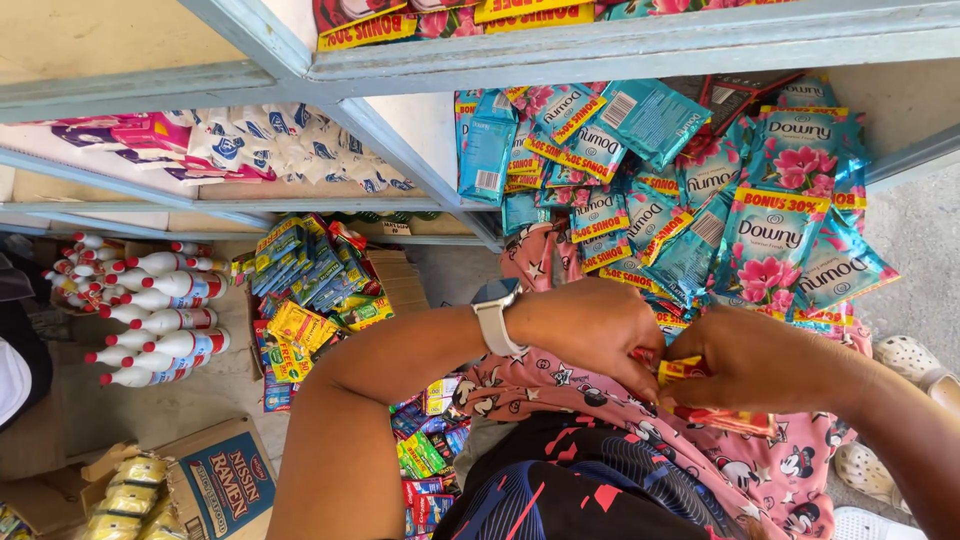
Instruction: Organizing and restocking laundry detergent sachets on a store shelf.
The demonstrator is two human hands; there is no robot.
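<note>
Shelf (640, 45), two hands (590, 330), one sachet (680, 370)

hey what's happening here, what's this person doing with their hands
A person stands at a grey shelf in a small shop. Both the left hand and the right hand pinch a small red and yellow sachet held over their patterned clothing. Just beyond the hands lies a heap of teal sachets with pink flowers. On the floor to the left stand white bottles with red caps and a box of mixed packets.
</note>
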